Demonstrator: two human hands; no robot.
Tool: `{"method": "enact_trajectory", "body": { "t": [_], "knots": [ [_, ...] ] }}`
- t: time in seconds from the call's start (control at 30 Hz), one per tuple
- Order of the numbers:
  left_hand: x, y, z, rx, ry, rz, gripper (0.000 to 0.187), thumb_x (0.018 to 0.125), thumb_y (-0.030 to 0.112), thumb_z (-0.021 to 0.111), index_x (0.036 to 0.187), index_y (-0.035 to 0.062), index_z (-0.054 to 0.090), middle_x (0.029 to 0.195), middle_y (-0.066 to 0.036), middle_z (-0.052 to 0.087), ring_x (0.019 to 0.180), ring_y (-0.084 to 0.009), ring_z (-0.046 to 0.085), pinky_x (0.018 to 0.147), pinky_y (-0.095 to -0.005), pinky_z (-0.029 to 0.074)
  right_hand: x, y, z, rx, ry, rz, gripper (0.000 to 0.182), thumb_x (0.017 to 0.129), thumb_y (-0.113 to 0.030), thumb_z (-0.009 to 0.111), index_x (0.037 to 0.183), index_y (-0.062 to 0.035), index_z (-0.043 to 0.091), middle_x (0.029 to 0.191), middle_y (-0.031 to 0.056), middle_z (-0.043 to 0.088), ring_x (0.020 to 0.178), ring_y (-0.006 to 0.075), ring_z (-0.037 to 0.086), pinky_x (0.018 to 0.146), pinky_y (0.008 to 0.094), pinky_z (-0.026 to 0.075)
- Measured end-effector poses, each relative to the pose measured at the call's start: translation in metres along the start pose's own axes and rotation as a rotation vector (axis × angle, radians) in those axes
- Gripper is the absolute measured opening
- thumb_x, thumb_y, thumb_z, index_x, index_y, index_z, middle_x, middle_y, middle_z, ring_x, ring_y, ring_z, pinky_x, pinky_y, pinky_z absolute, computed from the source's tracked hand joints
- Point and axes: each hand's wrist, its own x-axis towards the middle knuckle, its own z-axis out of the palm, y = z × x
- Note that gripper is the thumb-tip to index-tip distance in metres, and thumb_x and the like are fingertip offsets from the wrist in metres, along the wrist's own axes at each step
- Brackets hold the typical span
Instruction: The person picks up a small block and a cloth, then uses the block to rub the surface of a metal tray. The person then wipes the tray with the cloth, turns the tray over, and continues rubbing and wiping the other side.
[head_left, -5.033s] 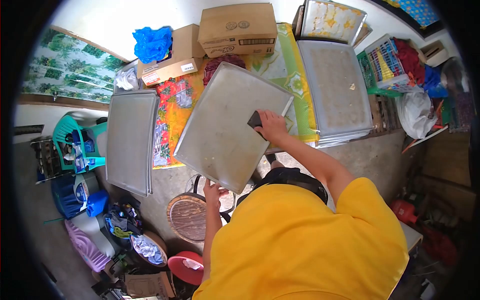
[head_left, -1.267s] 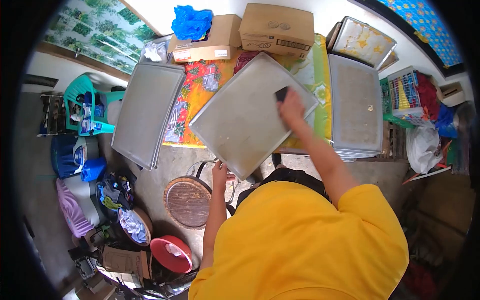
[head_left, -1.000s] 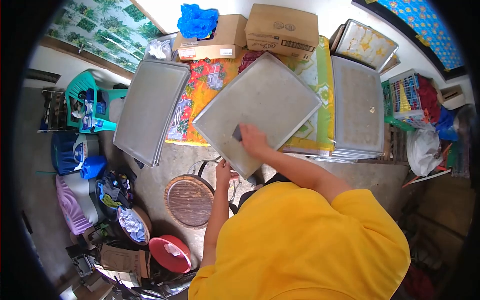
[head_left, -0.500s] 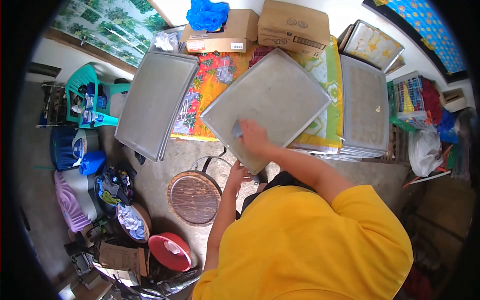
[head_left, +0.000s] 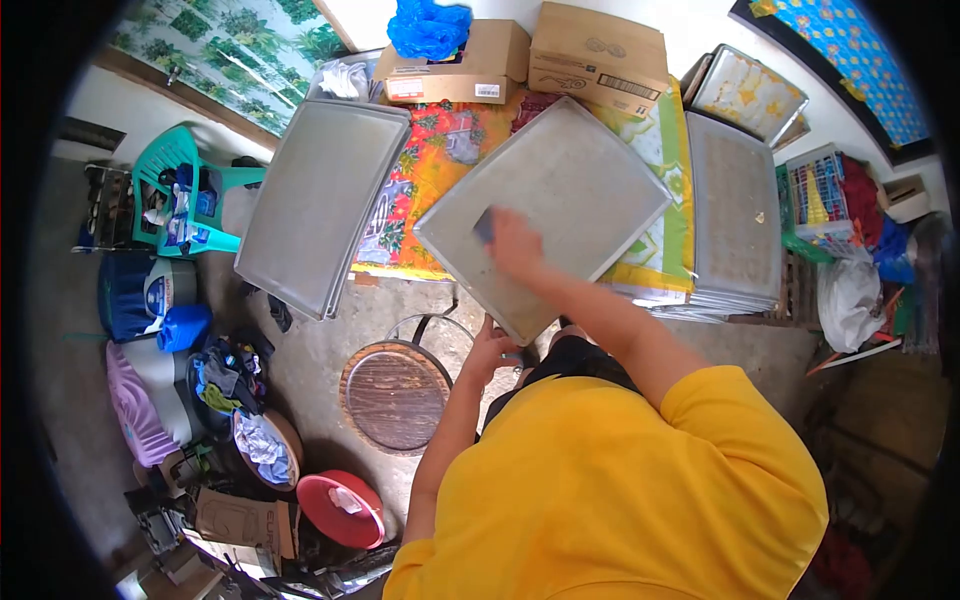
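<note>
A large grey metal baking tray (head_left: 575, 190) lies turned cornerwise on the table, its near corner jutting over the edge toward my body. My right hand (head_left: 515, 243) is closed around a flat dark-grey scraper-like piece (head_left: 484, 226), held against the tray's surface left of its middle. The piece's exact kind is blurred. Below the near corner, my left hand (head_left: 490, 352) grips the tray's edge, with some of its fingers hidden underneath.
Stacked trays stand on the left (head_left: 315, 190) and right (head_left: 735, 210). Two cardboard boxes (head_left: 600, 55) sit at the back of the cloth-covered table (head_left: 425, 225). A round wooden stool (head_left: 396, 397) and a red basin (head_left: 335, 510) are on the floor at left.
My right hand has slid a short way up the tray, away from my body, with the flat piece. My left hand stays at the near corner. The whole view has shifted slightly.
</note>
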Motion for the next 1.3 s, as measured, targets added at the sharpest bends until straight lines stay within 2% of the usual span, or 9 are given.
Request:
{"method": "enact_trajectory", "body": {
  "t": [0.07,0.23,0.37,0.63,0.77,0.97,1.07,1.1,1.3],
  "knots": [
    [0.001,-0.004,-0.001,-0.007,-0.001,-0.001,0.097,0.077,0.003,0.058,0.152,0.0202,-0.001,0.105,-0.012,0.058,0.087,-0.0229,0.062,0.069,-0.0395,0.055,0.039,0.026,-0.035,-0.028,0.057,0.198,0.075,0.076,-0.031,0.072,0.134,-0.0029,0.036,0.112,0.0120,0.052,0.105,0.0285,0.055,0.077,0.0428,0.053],
    [0.003,-0.001,0.005,0.006,0.026,-0.006,0.099,0.079,0.004,0.058,0.152,0.0206,-0.007,0.105,-0.013,0.057,0.086,-0.0238,0.062,0.069,-0.0382,0.054,0.059,0.009,-0.021,0.003,0.004,0.218,0.077,0.073,-0.036,0.074,0.134,-0.0047,0.038,0.114,0.0092,0.051,0.106,0.0256,0.054,0.078,0.0426,0.053],
    [0.007,-0.005,0.006,-0.008,0.069,-0.048,0.099,0.081,0.005,0.058,0.151,0.0199,-0.011,0.107,-0.015,0.058,0.088,-0.0260,0.063,0.070,-0.0397,0.054,0.001,-0.043,0.003,0.058,-0.167,-0.253,0.077,0.073,-0.033,0.074,0.133,-0.0025,0.038,0.113,0.0134,0.052,0.108,0.0302,0.054,0.080,0.0452,0.052],
    [0.012,-0.017,0.014,-0.046,0.191,0.008,0.094,0.083,0.005,0.054,0.151,0.0187,-0.010,0.106,-0.016,0.060,0.081,-0.0281,0.066,0.066,-0.0392,0.056,0.116,-0.008,-0.014,0.121,0.022,-0.035,0.068,0.075,-0.031,0.074,0.127,-0.0025,0.040,0.111,0.0125,0.054,0.104,0.0291,0.055,0.079,0.0452,0.051],
    [0.010,-0.014,0.019,-0.087,0.213,0.019,0.094,0.082,0.000,0.051,0.151,0.0182,-0.010,0.102,-0.016,0.061,0.076,-0.0259,0.067,0.062,-0.0362,0.056,0.082,-0.034,0.019,0.107,-0.074,-0.374,0.070,0.076,-0.032,0.072,0.130,-0.0021,0.039,0.114,0.0138,0.053,0.106,0.0309,0.055,0.081,0.0449,0.051],
    [0.012,-0.017,0.019,-0.138,0.216,0.046,0.094,0.081,-0.001,0.052,0.152,0.0188,-0.007,0.097,-0.016,0.063,0.072,-0.0246,0.067,0.061,-0.0351,0.056,0.107,-0.046,0.003,0.162,-0.133,-0.223,0.074,0.073,-0.031,0.076,0.130,-0.0036,0.039,0.111,0.0120,0.053,0.110,0.0281,0.054,0.080,0.0437,0.052],
    [0.016,-0.019,0.017,-0.151,0.210,0.051,0.095,0.080,-0.001,0.053,0.152,0.0200,-0.006,0.099,-0.016,0.064,0.071,-0.0242,0.068,0.059,-0.0343,0.056,0.086,-0.047,0.008,0.085,-0.147,-0.578,0.072,0.072,-0.031,0.077,0.128,-0.0048,0.040,0.112,0.0106,0.053,0.108,0.0275,0.054,0.076,0.0429,0.053],
    [0.017,-0.020,0.016,-0.155,0.205,0.058,0.095,0.080,-0.001,0.053,0.152,0.0202,-0.006,0.099,-0.016,0.064,0.071,-0.0240,0.068,0.059,-0.0339,0.055,0.081,-0.052,0.002,0.044,-0.255,-0.572,0.070,0.070,-0.028,0.078,0.125,-0.0052,0.042,0.113,0.0105,0.054,0.108,0.0279,0.054,0.080,0.0433,0.051],
    [0.015,-0.025,0.013,-0.166,0.195,0.069,0.096,0.079,-0.001,0.054,0.152,0.0188,-0.006,0.097,-0.015,0.065,0.070,-0.0235,0.068,0.057,-0.0320,0.055,0.100,-0.047,0.000,0.016,-0.151,-0.504,0.068,0.071,-0.028,0.077,0.125,-0.0019,0.044,0.112,0.0123,0.055,0.108,0.0277,0.055,0.077,0.0409,0.053]
  ]
}}
